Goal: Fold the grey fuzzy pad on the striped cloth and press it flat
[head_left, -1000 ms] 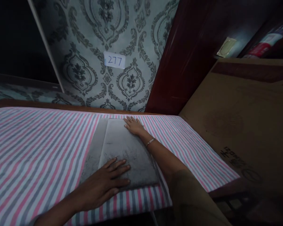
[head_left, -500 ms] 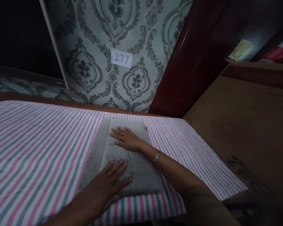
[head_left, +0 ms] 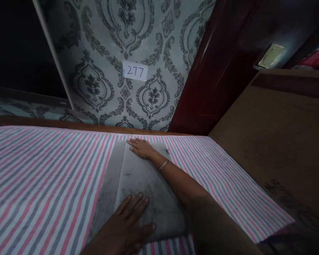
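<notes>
Cloth (head_left: 146,180), gray & folded, on striped tablecloth (head_left: 55,177) — L hand (head_left: 126,225) wide on near half, R hand (head_left: 142,148) flat, outstretched at far edge.

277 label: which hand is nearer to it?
Right. The right hand is below the label, at the far end of the grey cloth; the left hand lies near the cloth's front edge.

A striped cloth (head_left: 55,180) is covering the bench (head_left: 42,121), and a folded grey fabric (head_left: 140,177) is lying on it. The left hand (head_left: 130,226) is resting on the fabric's near part, fingers spread; the right hand (head_left: 140,147) is lying flat across its far end. Beyond, a card (head_left: 135,71) is showing "277" on the patterned wall (head_left: 95,88). A dark screen (head_left: 18,49) is standing far left, a cardboard box (head_left: 276,134) right.
</notes>
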The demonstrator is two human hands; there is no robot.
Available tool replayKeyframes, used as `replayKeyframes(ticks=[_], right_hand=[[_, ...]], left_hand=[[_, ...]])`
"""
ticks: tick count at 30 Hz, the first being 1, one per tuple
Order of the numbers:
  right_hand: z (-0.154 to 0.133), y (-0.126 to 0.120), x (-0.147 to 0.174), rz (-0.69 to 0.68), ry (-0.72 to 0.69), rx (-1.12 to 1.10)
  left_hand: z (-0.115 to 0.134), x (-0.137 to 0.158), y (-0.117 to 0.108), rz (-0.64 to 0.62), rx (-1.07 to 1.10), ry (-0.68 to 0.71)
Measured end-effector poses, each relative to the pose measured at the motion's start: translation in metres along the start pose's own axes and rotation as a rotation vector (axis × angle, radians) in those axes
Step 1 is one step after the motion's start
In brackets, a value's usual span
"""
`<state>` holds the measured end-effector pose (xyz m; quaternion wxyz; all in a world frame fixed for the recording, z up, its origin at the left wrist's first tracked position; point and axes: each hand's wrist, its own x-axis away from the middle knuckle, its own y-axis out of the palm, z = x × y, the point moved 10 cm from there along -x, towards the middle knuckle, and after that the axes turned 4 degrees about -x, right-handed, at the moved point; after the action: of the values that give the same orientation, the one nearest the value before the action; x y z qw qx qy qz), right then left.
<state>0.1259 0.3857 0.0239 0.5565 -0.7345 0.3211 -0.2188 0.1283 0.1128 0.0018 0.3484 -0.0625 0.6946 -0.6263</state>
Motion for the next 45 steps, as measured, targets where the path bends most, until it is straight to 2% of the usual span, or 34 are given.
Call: replayKeyframes(ticks=[6,10,12,15,19,22,24,28,34,39,42,45], right_hand=[[0.008,-0.006,-0.006,0.025,0.118,-0.013],[0.000,-0.017,0.010,0.067,0.176,-0.004],[-0.010,-0.023,0.032,0.086,0.146,-0.002],[-0.030,-0.026,0.086,0.090,0.030,0.031],[-0.041,-0.010,0.159,-0.030,-0.058,0.029],[-0.032,-0.003,0.178,-0.060,-0.069,-0.006],[-0.018,-0.003,0.171,-0.049,-0.045,-0.015],[0.014,-0.008,0.135,-0.003,0.024,-0.003],[0.047,-0.016,0.097,0.060,0.125,0.043],[0.071,-0.023,0.082,0.102,0.240,0.025],[0.086,-0.026,0.081,0.128,0.370,-0.014],[0.092,-0.028,0.083,0.137,0.433,-0.049]], left_hand=[[0.002,-0.005,-0.018,-0.061,-0.005,-0.028],[0.002,-0.005,-0.023,-0.081,-0.008,-0.047],[0.003,-0.005,-0.025,-0.059,-0.010,-0.032],[0.004,-0.006,-0.027,-0.004,-0.006,-0.007],[0.002,-0.006,-0.025,0.035,-0.027,0.000],[0.001,-0.005,-0.020,0.048,-0.051,0.013],[0.000,-0.004,-0.019,0.056,-0.057,0.020],[0.000,-0.004,-0.017,0.049,-0.081,0.017],[0.002,-0.008,-0.021,0.015,-0.067,0.013],[0.003,-0.011,-0.025,-0.032,-0.042,0.001],[0.003,-0.010,-0.025,-0.053,-0.014,-0.011],[0.003,-0.010,-0.025,-0.068,-0.007,-0.025]])
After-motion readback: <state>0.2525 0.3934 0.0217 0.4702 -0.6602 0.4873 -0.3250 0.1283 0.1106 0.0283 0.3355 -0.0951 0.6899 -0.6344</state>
